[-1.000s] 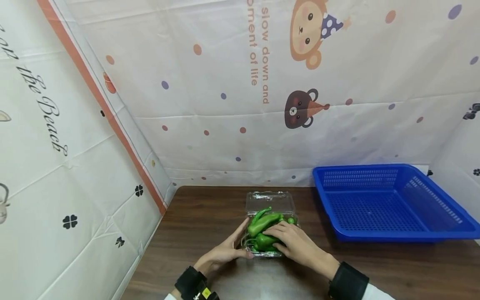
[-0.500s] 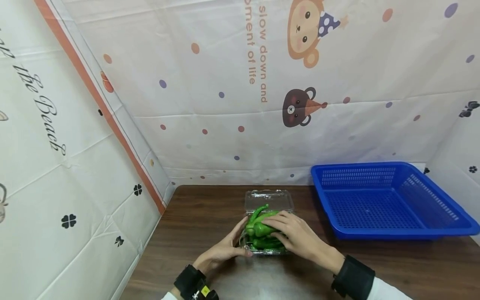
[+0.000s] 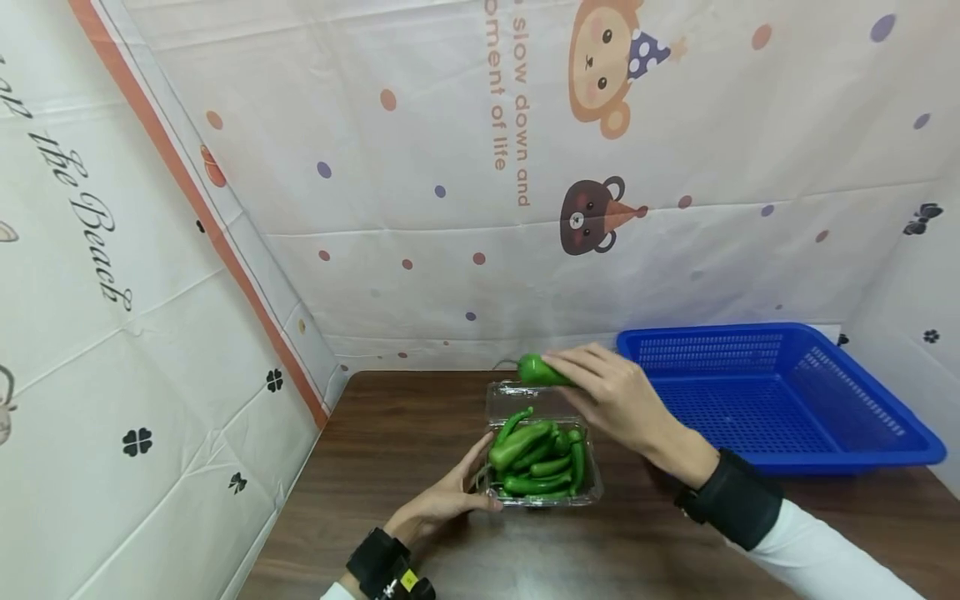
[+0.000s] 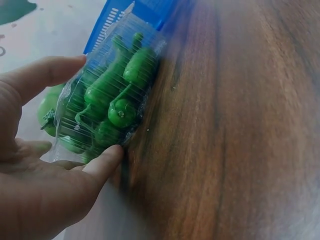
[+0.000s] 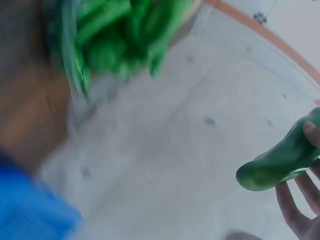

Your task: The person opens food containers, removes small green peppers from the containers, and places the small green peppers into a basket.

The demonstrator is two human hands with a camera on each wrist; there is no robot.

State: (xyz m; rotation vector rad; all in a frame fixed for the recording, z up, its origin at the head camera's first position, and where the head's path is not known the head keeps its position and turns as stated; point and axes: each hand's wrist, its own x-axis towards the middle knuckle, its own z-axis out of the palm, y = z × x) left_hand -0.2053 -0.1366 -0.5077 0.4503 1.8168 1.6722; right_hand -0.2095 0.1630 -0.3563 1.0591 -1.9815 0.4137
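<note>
Blur smears the right wrist view: box and basket show only as green and blue patches, and the right hand is cut off at the frame edge, just fingertips (image 5: 292,207) visible. Left wrist view shows the left hand's palm and thumb; the rest of it runs out of frame. Peppers (image 4: 107,95) there read only through ribbed clear plastic.

Right hand (image 3: 611,396) grip: fingers curled round one pepper (image 3: 542,371), stem end sticking out toward the left. Pepper is held in the air above the far edge of the box (image 3: 592,492), over its open lid (image 3: 501,398). Wrist angled down, forearm coming in from the lower right, black cuff (image 3: 731,500) on it.

Left hand (image 3: 442,504) grip: thumb and fingers relaxed, pressed against the box's left wall, steadying it; not wrapped round it. Hand lies low on the surface (image 3: 405,433).

Box sits on the surface, holding the remaining peppers (image 3: 536,458). Basket (image 3: 780,400) is to the right of the box, near but apart.
</note>
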